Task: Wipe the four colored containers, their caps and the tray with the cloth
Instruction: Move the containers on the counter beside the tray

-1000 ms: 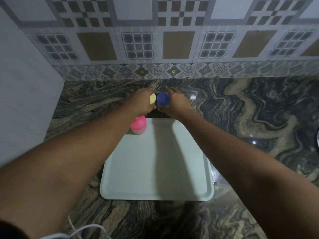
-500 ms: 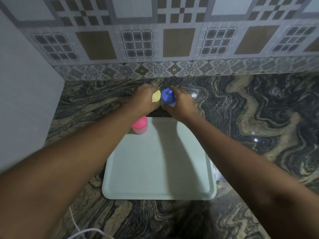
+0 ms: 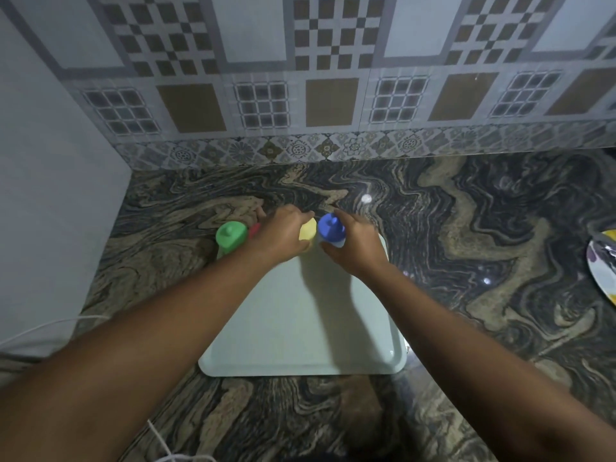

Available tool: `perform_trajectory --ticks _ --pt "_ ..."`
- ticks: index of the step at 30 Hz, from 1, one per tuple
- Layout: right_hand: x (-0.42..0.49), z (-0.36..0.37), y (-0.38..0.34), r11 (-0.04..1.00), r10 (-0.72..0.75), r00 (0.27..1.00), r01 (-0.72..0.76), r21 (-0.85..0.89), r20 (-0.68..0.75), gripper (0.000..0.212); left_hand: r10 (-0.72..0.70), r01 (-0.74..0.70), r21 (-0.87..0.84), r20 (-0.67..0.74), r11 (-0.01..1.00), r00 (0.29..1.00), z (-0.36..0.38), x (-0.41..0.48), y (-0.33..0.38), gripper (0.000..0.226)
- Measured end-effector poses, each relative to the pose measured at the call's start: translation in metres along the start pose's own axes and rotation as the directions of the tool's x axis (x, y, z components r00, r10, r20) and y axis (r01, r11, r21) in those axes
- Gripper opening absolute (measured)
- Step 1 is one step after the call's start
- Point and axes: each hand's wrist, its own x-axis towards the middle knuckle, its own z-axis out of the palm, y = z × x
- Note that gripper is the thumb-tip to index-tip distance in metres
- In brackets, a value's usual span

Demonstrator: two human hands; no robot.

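A pale green tray [image 3: 300, 335] lies on the marble counter. At its far edge my left hand [image 3: 283, 235] grips the yellow-capped container [image 3: 308, 230], and my right hand [image 3: 353, 245] grips the blue-capped container [image 3: 330, 228] beside it. The green-capped container [image 3: 231, 235] stands at the tray's far left corner. A sliver of the pink-capped container [image 3: 254, 230] shows between the green one and my left hand. No cloth is in view.
A tiled wall runs along the back of the counter [image 3: 466, 228], and a plain white panel [image 3: 50, 195] closes the left side. A patterned plate [image 3: 603, 265] pokes in at the right edge. A white cable [image 3: 160, 441] trails near the front left.
The view has shifted, so the green-capped container now shows at the left. Both hands, holding the yellow and blue containers, sit lower and nearer the tray's far edge. My left hand now hides most of the pink container.
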Motion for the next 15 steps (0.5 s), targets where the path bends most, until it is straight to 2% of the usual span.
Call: perform_trajectory --ticks 7,11,15 --pt "-0.0086 0.0048 0.0047 0.999 0.019 0.998 -0.017 -0.039 0.057 0.074 -0.029 0.021 0.084 0.086 0.996 0.996 -0.0045 -0.0067 0.0017 0.074" --pt "-0.0092 0.0057 0.005 0.999 0.033 0.999 -0.032 -0.018 0.043 0.073 -0.032 0.021 0.173 0.062 0.985 0.998 -0.0042 -0.0088 0.0064 0.076" --pt "-0.0097 0.0051 0.0064 0.999 0.033 0.999 -0.033 0.002 0.035 0.072 -0.078 0.075 0.088 0.037 0.993 0.996 -0.004 -0.0083 0.0039 0.075"
